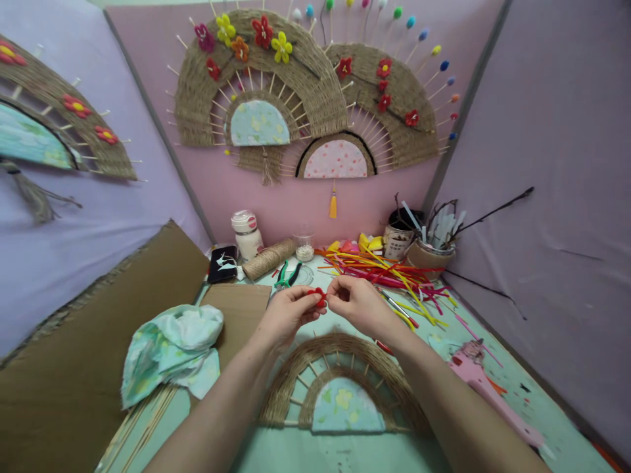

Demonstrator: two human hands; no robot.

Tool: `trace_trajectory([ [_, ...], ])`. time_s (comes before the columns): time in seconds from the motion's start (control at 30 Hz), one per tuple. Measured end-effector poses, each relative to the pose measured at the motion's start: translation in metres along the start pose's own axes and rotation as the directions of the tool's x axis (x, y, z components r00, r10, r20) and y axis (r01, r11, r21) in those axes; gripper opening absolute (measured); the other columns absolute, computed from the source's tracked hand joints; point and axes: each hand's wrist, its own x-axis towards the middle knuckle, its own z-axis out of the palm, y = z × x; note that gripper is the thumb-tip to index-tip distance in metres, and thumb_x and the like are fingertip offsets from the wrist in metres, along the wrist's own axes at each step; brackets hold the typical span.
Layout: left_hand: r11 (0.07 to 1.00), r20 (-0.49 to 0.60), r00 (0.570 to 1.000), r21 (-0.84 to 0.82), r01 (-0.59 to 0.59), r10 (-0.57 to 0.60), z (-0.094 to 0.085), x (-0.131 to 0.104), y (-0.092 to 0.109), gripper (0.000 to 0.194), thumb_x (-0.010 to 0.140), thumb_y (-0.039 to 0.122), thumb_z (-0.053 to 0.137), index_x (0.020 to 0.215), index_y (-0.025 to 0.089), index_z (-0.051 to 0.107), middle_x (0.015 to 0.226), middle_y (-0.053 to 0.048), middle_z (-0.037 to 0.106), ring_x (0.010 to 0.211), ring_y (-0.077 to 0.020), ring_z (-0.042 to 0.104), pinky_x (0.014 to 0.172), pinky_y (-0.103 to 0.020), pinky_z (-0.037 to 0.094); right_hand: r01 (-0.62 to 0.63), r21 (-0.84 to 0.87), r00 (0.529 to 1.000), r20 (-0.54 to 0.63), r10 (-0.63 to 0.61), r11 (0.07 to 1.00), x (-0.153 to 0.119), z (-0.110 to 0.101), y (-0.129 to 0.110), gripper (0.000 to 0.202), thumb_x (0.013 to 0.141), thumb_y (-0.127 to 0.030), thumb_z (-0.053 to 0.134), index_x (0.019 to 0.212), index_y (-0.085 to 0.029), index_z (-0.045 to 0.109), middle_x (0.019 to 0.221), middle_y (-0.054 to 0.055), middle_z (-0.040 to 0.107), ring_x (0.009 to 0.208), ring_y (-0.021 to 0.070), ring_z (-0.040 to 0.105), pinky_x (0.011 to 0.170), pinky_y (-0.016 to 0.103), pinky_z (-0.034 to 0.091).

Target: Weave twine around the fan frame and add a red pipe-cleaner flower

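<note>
Both of my hands meet above the table, just beyond a twine-woven fan with a floral fabric half-circle. A small red fuzzy flower is pinched between the thumb and fingers of my left hand. My right hand is closed at the flower's right side, thumb and index finger pressed together on a red bit of it. The fan lies flat under my forearms, its straight edge toward me. Green-handled pliers rest just behind my left hand.
Colourful pipe cleaners are heaped behind my right hand. A pink glue gun lies at right. Floral cloth, cardboard and thin sticks are at left. Twine roll, white bottle and tins stand or lie behind.
</note>
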Motion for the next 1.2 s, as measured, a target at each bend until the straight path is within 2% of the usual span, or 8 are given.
trace_trajectory([
  [0.23, 0.932, -0.065, 0.964, 0.281, -0.231, 0.258, 0.002, 0.001, -0.007, 0.017, 0.069, 0.028, 0.065, 0.075, 0.012, 0.067, 0.063, -0.003, 0.065, 0.061, -0.0128, 0.058, 0.062, -0.025, 0.047, -0.003, -0.069, 0.999, -0.033, 0.001, 0.998, -0.001, 0.003, 0.001, 0.009, 0.071, -0.02, 0.053, 0.065, -0.017, 0.058, 0.062, 0.0, 0.06, 0.056, 0.0104, 0.05, 0.052, 0.021, 0.033],
  [0.47, 0.91, -0.104, 0.939, 0.301, -0.284, 0.328, 0.006, 0.0, -0.008, 0.015, 0.069, 0.026, 0.065, 0.074, 0.013, 0.067, 0.062, -0.001, 0.064, 0.06, -0.0129, 0.059, 0.06, -0.025, 0.048, -0.036, -0.04, 0.997, -0.072, 0.033, 0.999, 0.0, 0.006, 0.0, 0.009, 0.07, -0.019, 0.052, 0.063, -0.017, 0.058, 0.061, 0.0, 0.061, 0.057, 0.0114, 0.051, 0.053, 0.022, 0.035],
  [0.53, 0.936, -0.12, 0.95, 0.247, -0.253, 0.288, 0.007, 0.0, -0.006, 0.016, 0.068, 0.027, 0.067, 0.074, 0.013, 0.067, 0.064, -0.002, 0.066, 0.062, -0.0132, 0.06, 0.062, -0.025, 0.049, -0.057, 0.014, 0.996, -0.072, 0.058, 0.998, 0.001, 0.005, 0.001, 0.01, 0.07, -0.019, 0.052, 0.065, -0.016, 0.06, 0.062, 0.0, 0.061, 0.057, 0.0116, 0.052, 0.054, 0.022, 0.036],
  [0.63, 0.995, -0.102, 0.99, 0.053, -0.089, 0.094, 0.006, -0.002, 0.001, 0.017, 0.07, 0.027, 0.066, 0.077, 0.012, 0.067, 0.073, -0.006, 0.069, 0.067, -0.0137, 0.064, 0.068, -0.025, 0.052, -0.077, 0.098, 0.993, -0.078, 0.084, 0.992, 0.002, 0.001, 0.004, 0.016, 0.074, -0.024, 0.05, 0.067, -0.015, 0.062, 0.061, 0.0, 0.06, 0.056, 0.0113, 0.051, 0.052, 0.021, 0.036],
  [0.77, 0.975, -0.047, 0.996, -0.213, 0.06, -0.072, 0.003, -0.003, 0.007, 0.017, 0.079, 0.022, 0.054, 0.083, 0.01, 0.065, 0.081, -0.012, 0.071, 0.077, -0.0175, 0.068, 0.075, -0.028, 0.053, -0.095, 0.142, 0.989, -0.101, 0.11, 0.985, 0.005, -0.006, 0.007, 0.025, 0.079, -0.029, 0.046, 0.066, -0.015, 0.063, 0.063, 0.001, 0.062, 0.055, 0.011, 0.05, 0.05, 0.021, 0.036],
  [0.97, 0.957, -0.076, 0.993, -0.283, 0.063, -0.088, 0.002, 0.0, 0.006, 0.024, 0.082, 0.023, 0.046, 0.083, 0.007, 0.064, 0.083, -0.015, 0.071, 0.077, -0.0206, 0.068, 0.074, -0.031, 0.054, -0.096, 0.142, 0.991, -0.08, 0.108, 0.985, 0.005, -0.004, 0.01, 0.027, 0.081, -0.032, 0.046, 0.066, -0.016, 0.062, 0.06, 0.0, 0.059, 0.053, 0.0105, 0.048, 0.049, 0.021, 0.034],
  [1.07, 0.974, -0.054, 0.997, -0.225, 0.032, -0.045, 0.004, -0.002, 0.005, 0.019, 0.08, 0.021, 0.051, 0.083, 0.008, 0.065, 0.085, -0.013, 0.071, 0.077, -0.0177, 0.067, 0.075, -0.028, 0.054, -0.079, 0.12, 0.994, -0.069, 0.088, 0.99, 0.005, -0.001, 0.01, 0.026, 0.08, -0.032, 0.047, 0.065, -0.016, 0.061, 0.06, -0.001, 0.056, 0.054, 0.0102, 0.046, 0.049, 0.021, 0.033],
  [1.2, 0.996, -0.099, 0.995, -0.085, -0.027, 0.018, 0.006, -0.003, 0.002, 0.014, 0.07, 0.019, 0.066, 0.08, 0.01, 0.066, 0.08, -0.008, 0.07, 0.072, -0.0136, 0.065, 0.075, -0.026, 0.052, -0.064, 0.088, 0.995, -0.065, 0.07, 0.994, 0.004, 0.002, 0.009, 0.025, 0.078, -0.032, 0.049, 0.062, -0.016, 0.06, 0.058, -0.002, 0.053, 0.055, 0.0104, 0.045, 0.051, 0.021, 0.033],
])
